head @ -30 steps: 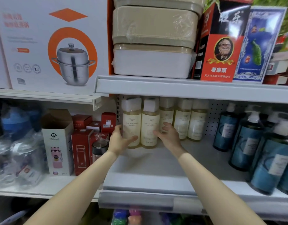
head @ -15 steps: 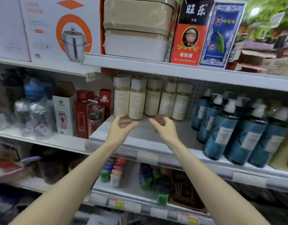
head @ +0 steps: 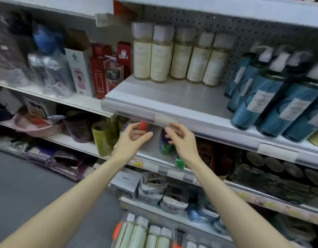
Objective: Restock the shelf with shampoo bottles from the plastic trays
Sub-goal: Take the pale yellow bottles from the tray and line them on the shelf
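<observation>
Left hand (head: 132, 139) & right hand (head: 182, 140) empty, fingers loosely curled, just below shelf (head: 172, 97) front edge, shampoo bottles (head: 179, 56) at shelf's back-left corner, tray bottles (head: 144, 233) cut off at btm, labels blurred

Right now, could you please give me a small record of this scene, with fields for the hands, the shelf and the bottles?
left hand: holds nothing, fingers loosely curled, just below the shelf's front edge
right hand: holds nothing, fingers loosely curled, beside the left hand
shelf: bare surface shows in front of the cream bottles
cream shampoo bottles: five, upright, in a row at the back
blue pump bottles: on the right of the same shelf
plastic tray: at the bottom of the view
bottles in the tray: pale, white caps
</observation>
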`<state>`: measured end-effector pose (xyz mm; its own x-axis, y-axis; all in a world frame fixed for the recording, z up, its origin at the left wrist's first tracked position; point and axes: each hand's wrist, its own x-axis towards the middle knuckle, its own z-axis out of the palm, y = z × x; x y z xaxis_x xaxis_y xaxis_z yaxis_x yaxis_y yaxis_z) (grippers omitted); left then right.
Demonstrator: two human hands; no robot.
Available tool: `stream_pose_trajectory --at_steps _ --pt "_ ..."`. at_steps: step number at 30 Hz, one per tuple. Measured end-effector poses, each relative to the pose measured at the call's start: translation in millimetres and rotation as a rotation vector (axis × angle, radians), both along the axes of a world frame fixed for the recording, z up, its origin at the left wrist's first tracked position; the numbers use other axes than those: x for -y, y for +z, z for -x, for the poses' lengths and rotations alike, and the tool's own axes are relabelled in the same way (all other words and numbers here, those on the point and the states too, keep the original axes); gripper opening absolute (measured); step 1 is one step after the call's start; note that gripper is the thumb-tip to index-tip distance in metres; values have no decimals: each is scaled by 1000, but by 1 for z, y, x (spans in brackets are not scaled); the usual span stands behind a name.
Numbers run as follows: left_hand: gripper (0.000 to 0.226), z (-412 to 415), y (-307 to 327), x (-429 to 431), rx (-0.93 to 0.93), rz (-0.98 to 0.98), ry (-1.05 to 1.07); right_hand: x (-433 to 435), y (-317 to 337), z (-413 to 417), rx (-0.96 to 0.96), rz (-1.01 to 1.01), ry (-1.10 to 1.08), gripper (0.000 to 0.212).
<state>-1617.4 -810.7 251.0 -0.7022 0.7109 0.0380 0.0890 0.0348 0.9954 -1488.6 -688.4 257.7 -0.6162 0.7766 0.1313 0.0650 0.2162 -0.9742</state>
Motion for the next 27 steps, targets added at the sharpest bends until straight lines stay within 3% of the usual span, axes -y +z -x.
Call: stream_pose_trajectory --at_steps 9,13,20,24,27 --pt "46 12 -157 34 206 301 -8 35 -161 -9 263 249 2 35" --pt "43 5 -236 52 282 441 -40 50 -238 -17 365 370 -24 27" --pt "79 -6 -380 75 443 644 -26 76 -381 -30 537 560 -112 13" --pt "50 -8 -467 91 466 742 -13 90 -464 -34 643 605 -145 21" --pt "47 -9 -528 107 469 787 16 99 -518 -32 689 637 -159 25"
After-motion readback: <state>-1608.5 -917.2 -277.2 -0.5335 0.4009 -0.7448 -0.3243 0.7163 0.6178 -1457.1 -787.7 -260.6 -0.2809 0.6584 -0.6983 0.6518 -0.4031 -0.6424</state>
